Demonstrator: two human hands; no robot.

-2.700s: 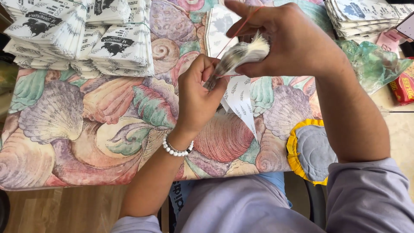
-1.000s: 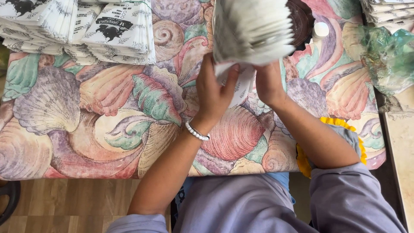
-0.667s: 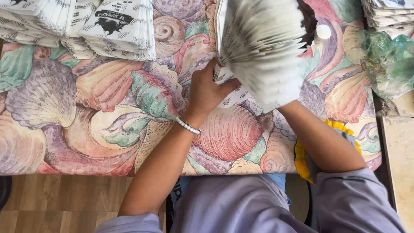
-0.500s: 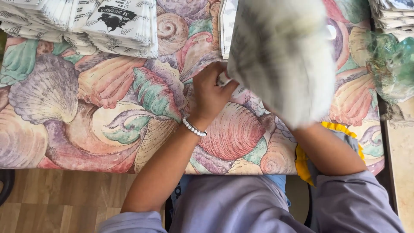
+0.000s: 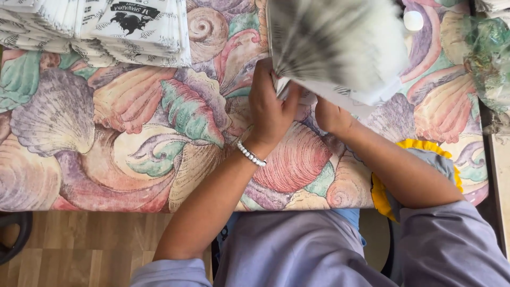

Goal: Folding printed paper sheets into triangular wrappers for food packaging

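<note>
The stack of paper bags (image 5: 340,48) that you are handling is fanned out and blurred, raised above the far side of the table (image 5: 106,149), whose cloth shows big pastel seashells. More white bags lie in piles (image 5: 101,24) at the far left corner, well apart from your hands. Your left hand (image 5: 271,106) sits at the lower left edge of the fanned stack, fingers curled together against the paper. Your right hand (image 5: 329,114) is mostly hidden under the stack, so you cannot tell its grip. A white bead bracelet (image 5: 251,154) circles your left wrist.
</note>
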